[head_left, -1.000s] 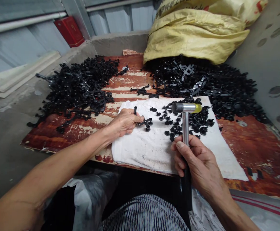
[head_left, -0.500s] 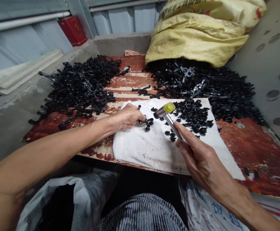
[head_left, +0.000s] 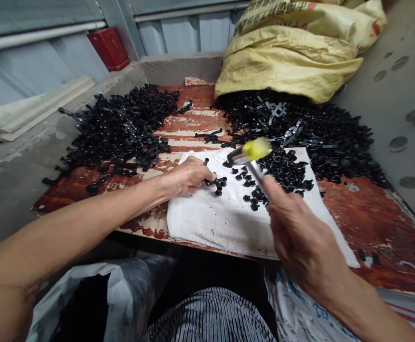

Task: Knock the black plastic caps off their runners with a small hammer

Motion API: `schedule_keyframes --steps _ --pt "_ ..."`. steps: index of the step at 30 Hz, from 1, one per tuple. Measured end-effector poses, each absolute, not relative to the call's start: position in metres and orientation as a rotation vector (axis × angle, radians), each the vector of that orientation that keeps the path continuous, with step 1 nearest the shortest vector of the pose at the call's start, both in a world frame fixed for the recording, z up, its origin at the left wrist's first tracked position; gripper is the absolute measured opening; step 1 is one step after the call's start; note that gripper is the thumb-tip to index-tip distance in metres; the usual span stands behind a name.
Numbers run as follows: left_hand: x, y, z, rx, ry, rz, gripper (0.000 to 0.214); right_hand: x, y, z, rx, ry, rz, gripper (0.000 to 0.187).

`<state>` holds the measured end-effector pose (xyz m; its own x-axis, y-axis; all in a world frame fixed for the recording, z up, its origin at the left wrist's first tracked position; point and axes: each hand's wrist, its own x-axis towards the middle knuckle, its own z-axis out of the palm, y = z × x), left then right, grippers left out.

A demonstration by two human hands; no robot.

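Observation:
My left hand (head_left: 192, 175) pinches a black branched plastic part (head_left: 217, 183) with small round ends, low over a white cloth (head_left: 221, 223). In my right hand (head_left: 302, 228) is a hammer (head_left: 255, 173) with a metal handle and a yellow face, its head raised to the right of the part and blurred by motion. Several small black round caps (head_left: 253, 197) lie loose on the cloth beneath the hammer, beside a denser heap of them (head_left: 287, 171).
Black branched parts form a big pile (head_left: 118, 126) at the left. A yellow woven sack (head_left: 289, 61) spills more at the back right. The worn reddish board (head_left: 360, 218) bears everything. Below its front edge, a white bag (head_left: 121, 289) stands open at the left.
The hammer head has lifted and tipped slightly to the right, and my right hand has risen and closed more tightly round the handle. My left hand and the part stay nearly still.

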<state>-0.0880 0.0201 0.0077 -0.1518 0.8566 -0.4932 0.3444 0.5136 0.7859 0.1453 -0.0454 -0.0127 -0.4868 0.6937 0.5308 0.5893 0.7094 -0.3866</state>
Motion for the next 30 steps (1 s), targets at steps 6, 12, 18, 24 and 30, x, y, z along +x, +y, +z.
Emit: schedule_keyframes --steps 6,12,18,24,30 --pt "-0.090 0.019 0.005 1.001 1.681 0.622 0.027 0.145 -0.045 -0.013 -0.960 -2.244 0.164 0.068" --pt "-0.090 0.018 0.003 1.013 1.721 0.607 0.022 0.145 -0.042 -0.014 -1.009 -2.436 0.135 0.064" --pt "-0.092 0.018 0.000 0.959 1.651 0.654 0.029 0.142 -0.043 -0.013 -0.969 -2.187 0.110 0.067" --pt "-0.091 0.020 0.000 0.946 1.650 0.608 0.024 0.146 -0.038 -0.012 -1.004 -2.407 0.177 0.058" --pt "-0.090 0.019 -0.002 0.955 1.658 0.620 0.022 0.145 -0.040 -0.009 -0.998 -2.230 0.128 0.063"
